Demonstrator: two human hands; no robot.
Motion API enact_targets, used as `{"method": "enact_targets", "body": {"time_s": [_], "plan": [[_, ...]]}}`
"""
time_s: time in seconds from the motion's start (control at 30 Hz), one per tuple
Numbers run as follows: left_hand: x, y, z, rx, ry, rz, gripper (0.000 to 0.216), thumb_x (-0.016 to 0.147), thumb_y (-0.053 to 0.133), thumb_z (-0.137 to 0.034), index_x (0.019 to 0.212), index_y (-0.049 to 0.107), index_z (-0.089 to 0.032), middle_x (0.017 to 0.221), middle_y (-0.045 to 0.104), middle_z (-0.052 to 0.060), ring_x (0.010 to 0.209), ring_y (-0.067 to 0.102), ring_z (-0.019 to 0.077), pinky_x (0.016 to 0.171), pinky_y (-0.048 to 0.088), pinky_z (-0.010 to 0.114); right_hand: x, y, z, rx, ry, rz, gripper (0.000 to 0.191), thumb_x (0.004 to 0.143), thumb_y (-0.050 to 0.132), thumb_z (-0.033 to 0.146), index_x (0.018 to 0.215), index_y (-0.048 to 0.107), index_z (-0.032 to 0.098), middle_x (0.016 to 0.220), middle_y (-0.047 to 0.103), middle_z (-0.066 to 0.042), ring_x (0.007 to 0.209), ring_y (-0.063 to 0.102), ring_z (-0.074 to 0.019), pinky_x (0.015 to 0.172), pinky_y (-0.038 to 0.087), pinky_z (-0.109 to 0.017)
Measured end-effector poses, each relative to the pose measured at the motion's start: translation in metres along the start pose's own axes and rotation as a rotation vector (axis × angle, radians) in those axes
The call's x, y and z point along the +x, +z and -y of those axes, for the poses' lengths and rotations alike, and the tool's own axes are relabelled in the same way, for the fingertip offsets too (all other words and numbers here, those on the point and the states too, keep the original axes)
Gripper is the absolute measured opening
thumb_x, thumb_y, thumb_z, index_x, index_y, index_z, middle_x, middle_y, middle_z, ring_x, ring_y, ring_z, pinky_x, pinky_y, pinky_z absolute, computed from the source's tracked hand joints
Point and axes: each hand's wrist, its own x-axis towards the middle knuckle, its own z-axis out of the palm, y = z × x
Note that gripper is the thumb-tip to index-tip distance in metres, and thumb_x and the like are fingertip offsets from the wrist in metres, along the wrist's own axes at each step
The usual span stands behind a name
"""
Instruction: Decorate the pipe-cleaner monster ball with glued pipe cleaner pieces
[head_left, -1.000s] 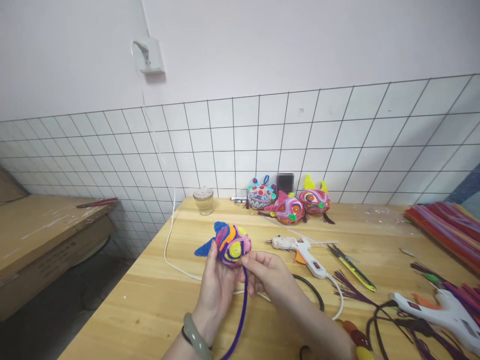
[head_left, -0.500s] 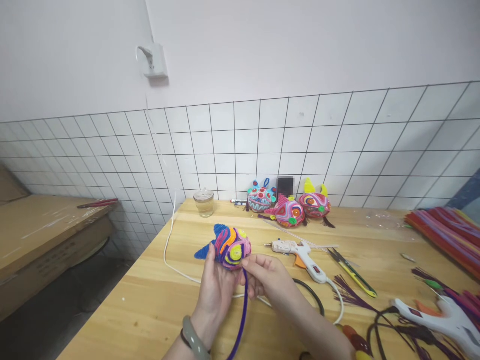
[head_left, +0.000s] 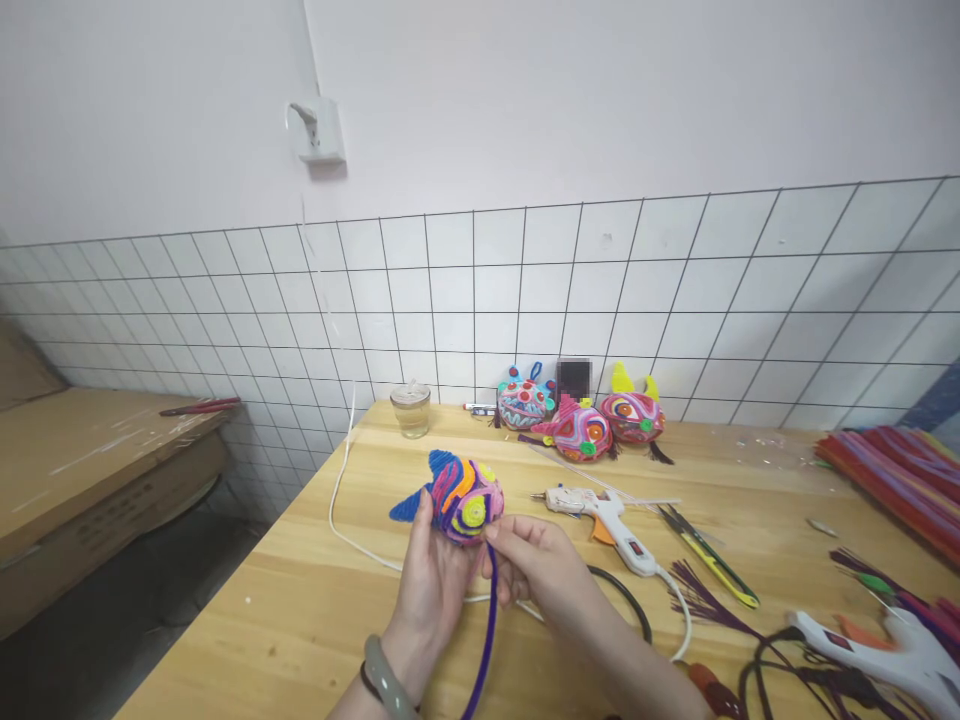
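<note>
A stuffed-looking fish ornament (head_left: 457,497), covered in coils of coloured fuzzy stems with a blue tail, rests in my left hand (head_left: 431,585). My left thumb presses on its near side by the tail, and the fingers support it from below. My right hand (head_left: 536,560) pinches a purple pipe cleaner (head_left: 489,640) close to the fish's lower front edge. From that pinch the purple strand hangs down past the bottom of the view. Whether its upper end is fixed to the fish is hidden by my fingertips.
Finished-looking ornaments, a blue one (head_left: 525,402), a pink one (head_left: 581,430) and a yellow-finned one (head_left: 634,412), stand by the tiled wall. A glue gun (head_left: 611,518), a yellow utility knife (head_left: 712,562), another glue gun (head_left: 877,645) and cords lie rightward. A lidded glass (head_left: 411,410) stands back left.
The view has shifted slightly. My hands hold nearly the same pose, with the right fingers still pinching the purple pipe cleaner at the fish's lower edge.
</note>
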Motion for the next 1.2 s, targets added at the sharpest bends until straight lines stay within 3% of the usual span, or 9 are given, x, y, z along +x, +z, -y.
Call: {"method": "enact_targets", "body": {"time_s": [0.27,0.5,0.73,1.2], "plan": [[0.001,0.000,-0.003,0.008,0.007,-0.001,0.046,0.089,0.040,-0.049,0.104,0.068,-0.016,0.105,0.070,0.010,0.106,0.060,0.0241,0.098,0.039,0.037,0.001,0.002,-0.002,0.029,0.017,-0.007,0.047,0.054,0.073,0.058,0.057,0.053,0.015,0.047,0.060,0.002,0.031,0.047,-0.0042,0.035,0.032,-0.016],[0.005,-0.007,-0.016,0.196,-0.028,0.061,0.057,0.086,0.038,-0.056,0.112,0.064,-0.013,0.111,0.068,0.012,0.112,0.056,0.0277,0.102,0.034,0.040,0.004,0.004,-0.011,0.040,0.040,-0.034,0.050,0.051,0.075,0.059,0.061,0.054,0.015,0.051,0.065,0.000,0.031,0.049,-0.0053,0.034,0.036,-0.017],[0.008,-0.009,-0.023,0.350,-0.032,0.053,0.063,0.084,0.039,-0.060,0.113,0.063,-0.009,0.113,0.066,0.015,0.113,0.055,0.0311,0.101,0.035,0.044,0.001,0.006,-0.016,0.049,0.042,-0.041,0.048,0.054,0.075,0.057,0.061,0.052,0.016,0.050,0.064,0.001,0.030,0.049,-0.0049,0.033,0.036,-0.016],[0.010,-0.014,-0.024,0.412,-0.030,0.052,0.065,0.080,0.042,-0.064,0.110,0.064,-0.010,0.112,0.067,0.015,0.110,0.057,0.0317,0.098,0.038,0.044,0.002,0.006,-0.019,0.045,0.070,-0.029,0.048,0.053,0.075,0.057,0.063,0.051,0.016,0.050,0.063,0.001,0.032,0.050,-0.0050,0.035,0.037,-0.017]]}}
